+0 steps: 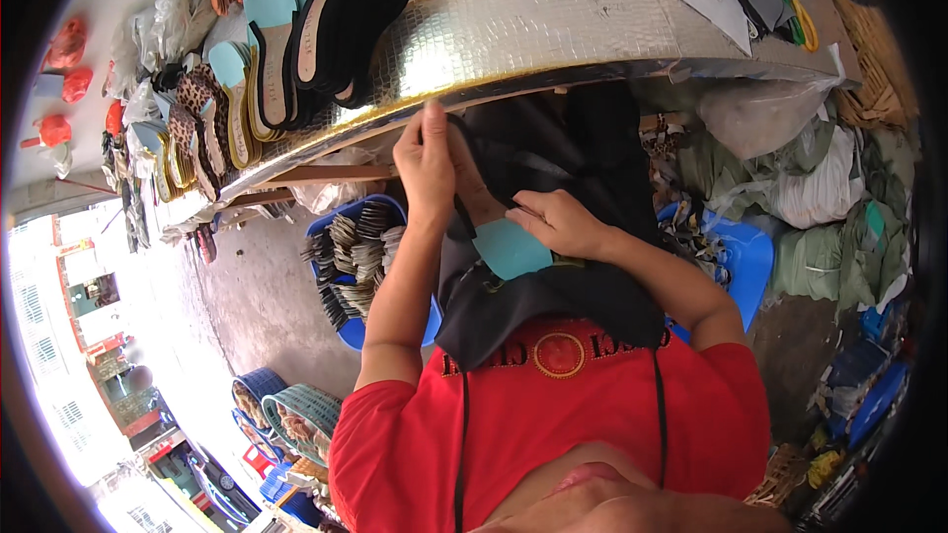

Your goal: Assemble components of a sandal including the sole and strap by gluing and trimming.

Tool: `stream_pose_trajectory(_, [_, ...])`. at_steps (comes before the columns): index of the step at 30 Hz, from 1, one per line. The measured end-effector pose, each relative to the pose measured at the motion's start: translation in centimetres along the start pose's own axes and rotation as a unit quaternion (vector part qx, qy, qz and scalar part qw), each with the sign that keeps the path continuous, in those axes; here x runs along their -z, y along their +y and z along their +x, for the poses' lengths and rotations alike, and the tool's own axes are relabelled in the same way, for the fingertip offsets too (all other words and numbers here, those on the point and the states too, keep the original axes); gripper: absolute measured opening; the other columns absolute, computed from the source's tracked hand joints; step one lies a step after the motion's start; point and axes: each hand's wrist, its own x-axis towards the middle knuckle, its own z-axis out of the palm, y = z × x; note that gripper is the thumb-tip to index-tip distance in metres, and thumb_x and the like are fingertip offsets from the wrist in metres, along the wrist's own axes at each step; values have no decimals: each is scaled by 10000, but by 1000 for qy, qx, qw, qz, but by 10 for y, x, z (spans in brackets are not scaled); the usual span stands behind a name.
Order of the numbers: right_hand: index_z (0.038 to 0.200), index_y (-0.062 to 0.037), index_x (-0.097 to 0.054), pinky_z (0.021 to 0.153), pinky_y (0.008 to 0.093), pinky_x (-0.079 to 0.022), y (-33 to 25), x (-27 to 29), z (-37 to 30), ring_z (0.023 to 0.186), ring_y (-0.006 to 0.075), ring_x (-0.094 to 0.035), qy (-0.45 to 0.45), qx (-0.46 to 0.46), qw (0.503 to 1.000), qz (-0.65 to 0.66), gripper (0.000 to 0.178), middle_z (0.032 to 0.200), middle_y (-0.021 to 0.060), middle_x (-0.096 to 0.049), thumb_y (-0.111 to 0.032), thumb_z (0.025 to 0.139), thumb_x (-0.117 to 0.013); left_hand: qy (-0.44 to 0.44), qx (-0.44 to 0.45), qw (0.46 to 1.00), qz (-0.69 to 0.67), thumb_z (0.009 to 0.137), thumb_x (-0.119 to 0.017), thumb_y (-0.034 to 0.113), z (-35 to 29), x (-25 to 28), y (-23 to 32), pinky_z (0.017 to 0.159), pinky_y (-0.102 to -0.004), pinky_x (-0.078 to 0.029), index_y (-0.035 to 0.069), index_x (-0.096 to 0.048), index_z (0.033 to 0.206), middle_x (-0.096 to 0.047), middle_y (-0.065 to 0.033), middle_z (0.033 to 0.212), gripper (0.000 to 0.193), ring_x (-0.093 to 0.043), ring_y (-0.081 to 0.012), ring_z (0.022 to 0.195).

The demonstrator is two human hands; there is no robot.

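A shoe insole (502, 242) with a teal underside rests on the black cloth (553, 286) across my lap. My left hand (427, 160) pinches its upper, tan end just under the table edge. My right hand (558, 221) lies flat on the teal part and presses it against the cloth. Both forearms come up from my red shirt.
A silver-covered table (553, 30) spans the top, with stacks of teal, black and leopard-print insoles (296, 39) on its left and cut fabric pieces with scissors (802, 25) at right. A blue basin of soles (360, 266) stands below left; stuffed bags (820, 197) and a blue stool (746, 257) crowd the right.
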Motion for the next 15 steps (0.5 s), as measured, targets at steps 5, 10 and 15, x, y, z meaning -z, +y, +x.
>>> stream_pose_trajectory(5, [733, 5, -593, 577, 429, -431, 6, 8, 29, 641, 390, -586, -15, -17, 998, -52, 314, 678, 217, -584, -254, 910, -605, -6, -2, 993, 119, 948, -582, 412, -10, 38, -5, 845, -304, -435, -9, -552, 1142, -560, -69, 991, 465, -534, -163, 906])
stream_pose_trajectory(10, [734, 14, -624, 600, 415, -455, 0, 13, 57, 645, 363, -617, -159, 81, 977, -119, 343, 682, 214, -613, -290, 892, -621, -196, -324, 769, 515, 600, -801, 371, -32, 87, 25, 1140, -519, -221, 54, -468, 1295, -481, -136, 1313, 834, -410, -318, 1285])
stream_pose_trajectory(15, [760, -4, -652, 623, 376, -468, 6, -4, 85, 618, 228, -625, -160, -23, 984, 74, 321, 654, 164, -626, -297, 887, -620, -349, -331, 693, 536, 572, -760, 115, -31, 146, -16, 918, -459, -421, 64, -519, 1140, -564, -118, 1034, 619, -542, -314, 996])
